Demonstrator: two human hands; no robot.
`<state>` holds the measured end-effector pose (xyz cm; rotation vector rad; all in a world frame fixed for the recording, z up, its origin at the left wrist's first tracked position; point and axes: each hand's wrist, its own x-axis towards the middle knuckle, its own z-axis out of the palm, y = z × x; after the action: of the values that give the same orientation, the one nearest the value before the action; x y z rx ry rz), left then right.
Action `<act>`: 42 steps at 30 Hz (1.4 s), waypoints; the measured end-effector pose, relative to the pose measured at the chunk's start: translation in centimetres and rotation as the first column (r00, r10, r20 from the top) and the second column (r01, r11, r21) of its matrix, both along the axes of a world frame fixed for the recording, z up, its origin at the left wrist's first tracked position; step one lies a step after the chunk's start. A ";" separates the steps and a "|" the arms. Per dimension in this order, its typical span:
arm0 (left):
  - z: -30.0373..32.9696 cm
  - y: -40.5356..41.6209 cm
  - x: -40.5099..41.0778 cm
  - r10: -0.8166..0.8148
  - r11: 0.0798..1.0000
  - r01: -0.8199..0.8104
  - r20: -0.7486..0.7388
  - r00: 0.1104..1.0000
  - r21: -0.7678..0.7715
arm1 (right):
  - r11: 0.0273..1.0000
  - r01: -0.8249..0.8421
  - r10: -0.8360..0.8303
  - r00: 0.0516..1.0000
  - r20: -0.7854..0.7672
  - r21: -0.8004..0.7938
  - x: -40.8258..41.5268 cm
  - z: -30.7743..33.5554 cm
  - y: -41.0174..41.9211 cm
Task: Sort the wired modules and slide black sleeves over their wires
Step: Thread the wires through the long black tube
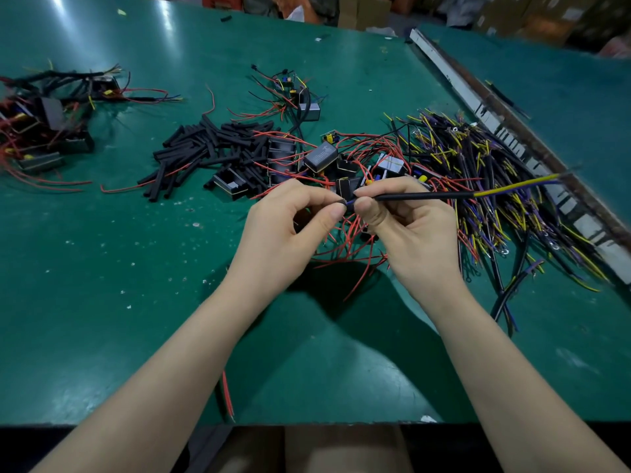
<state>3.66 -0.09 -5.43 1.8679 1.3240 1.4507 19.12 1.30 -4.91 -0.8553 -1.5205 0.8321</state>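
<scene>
My right hand [406, 230] pinches a black sleeve [423, 197] that lies level and points right; yellow and blue wires [519, 186] stick out of its far end. My left hand [290, 227] pinches the sleeve's near end, where a short blue wire tip [349, 202] shows between my fingertips. Under both hands lies a heap of black wired modules with red wires [341, 165]. A pile of loose black sleeves [211, 148] lies to the left of that heap.
A tangle of yellow, blue and black wires [478, 186] spreads at the right beside a white rail [478, 100]. Sleeved modules [44, 124] are heaped at far left. A few more modules [300, 97] sit at the back. A red wire [228, 397] lies near the table's front edge.
</scene>
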 end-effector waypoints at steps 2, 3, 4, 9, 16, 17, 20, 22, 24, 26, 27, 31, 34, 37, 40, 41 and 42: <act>0.0 -0.1 0.0 -0.020 1.000 0.020 0.012 1.000 0.020 | 1.000 0.012 -0.012 1.000 -0.010 -0.001 0.0 0.0 0.0; 0.1 -0.1 0.0 -0.030 0.999 0.030 0.020 0.999 0.029 | 1.000 0.023 -0.023 1.000 -0.007 0.007 0.0 0.0 0.0; 0.1 -0.2 0.0 -0.039 0.999 0.038 0.029 0.999 0.036 | 0.999 0.035 -0.035 0.999 0.002 0.019 0.0 0.1 -0.1; 0.1 -0.4 0.2 -0.035 0.998 0.033 0.038 0.999 0.050 | 0.999 0.041 -0.043 0.997 0.065 0.028 0.2 0.2 0.0; -0.2 -0.3 0.1 -0.003 1.000 0.004 -0.024 1.000 0.023 | 0.998 -0.016 0.003 0.974 0.227 0.055 0.6 0.4 0.2; -0.2 -0.3 0.2 0.000 1.000 0.001 -0.035 0.999 0.027 | 0.998 -0.016 0.001 0.970 0.242 0.059 0.7 0.3 0.2; -0.2 -0.4 0.3 0.002 1.000 -0.001 -0.040 0.999 0.021 | 0.998 -0.008 -0.008 0.968 0.251 0.062 0.6 0.1 0.3; -0.3 -0.4 0.2 0.015 1.000 -0.015 -0.022 1.000 0.018 | 0.997 0.019 -0.037 0.971 0.235 0.079 0.4 0.0 0.2; -0.3 -0.4 0.2 0.034 0.999 -0.034 -0.005 0.999 0.023 | 0.992 0.061 -0.084 0.969 0.233 0.108 0.2 -0.1 0.2; -0.2 -0.5 0.1 0.048 0.998 -0.048 -0.002 0.999 0.034 | 0.988 0.086 -0.115 0.964 0.239 0.129 0.1 -0.1 0.2; -0.2 -0.5 0.1 0.055 0.998 -0.054 -0.008 0.998 0.039 | 0.987 0.090 -0.122 0.962 0.246 0.136 0.1 -0.1 0.2; -0.1 -0.6 0.2 0.074 0.996 -0.073 -0.022 0.997 0.056 | 0.977 0.098 -0.154 0.936 0.317 0.187 0.3 -0.5 0.3; 0.0 -0.7 0.2 0.066 0.995 -0.063 -0.041 0.997 0.076 | 0.967 0.115 -0.192 0.916 0.351 0.228 0.2 -0.6 0.2; 0.1 -0.8 0.3 0.060 0.993 -0.049 -0.105 0.993 0.104 | 0.990 0.079 -0.109 0.959 0.262 0.121 0.1 -0.2 0.1; 0.2 -0.8 0.3 0.066 0.995 -0.054 -0.142 0.988 0.086 | 0.999 0.023 -0.028 0.983 0.179 0.025 0.3 0.5 0.0; 0.2 -0.8 0.2 0.064 0.997 -0.058 -0.112 0.992 0.055 | 1.000 0.025 -0.027 0.984 0.178 0.011 0.5 0.6 0.1; 0.1 -0.8 0.0 0.064 0.998 -0.062 -0.078 0.995 0.023 | 0.999 0.032 -0.030 0.985 0.172 -0.011 0.5 0.7 0.1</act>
<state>3.69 -0.93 -5.29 1.9311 1.4216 1.4400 19.63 1.40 -4.25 -0.9795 -1.6485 0.7630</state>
